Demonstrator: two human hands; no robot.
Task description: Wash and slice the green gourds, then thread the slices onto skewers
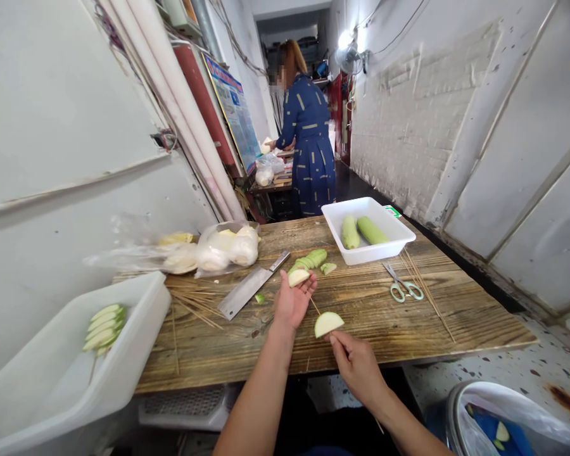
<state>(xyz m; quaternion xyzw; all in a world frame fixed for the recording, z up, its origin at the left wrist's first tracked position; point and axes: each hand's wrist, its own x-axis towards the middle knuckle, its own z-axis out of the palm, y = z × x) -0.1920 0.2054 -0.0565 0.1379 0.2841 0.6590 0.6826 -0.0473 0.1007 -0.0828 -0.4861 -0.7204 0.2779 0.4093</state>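
Observation:
My left hand (292, 305), palm up with curled fingers, holds a pale half-moon zucchini slice (298, 277) near the thumb and fingertips. My right hand (358, 367) pinches a thin wooden skewer (315, 306). One half-round zucchini slice (329, 324) is threaded on that skewer, and the tip sticks out beyond it toward my left hand. Behind the left hand lies a row of cut zucchini slices (313, 258), partly hidden by it, with a small cut piece (328, 268) beside them. A cleaver (251, 288) rests to the left, close to a green end piece (259, 297).
Several skewers (194, 301) lie left; more skewers (430, 297) lie right, beside scissors (401, 285). A white tray (380, 252) holds two whole zucchinis. Skewered slices (105, 326) sit in a white tub (142, 310). Bagged produce (228, 247) stands behind. A person (308, 126) works farther back.

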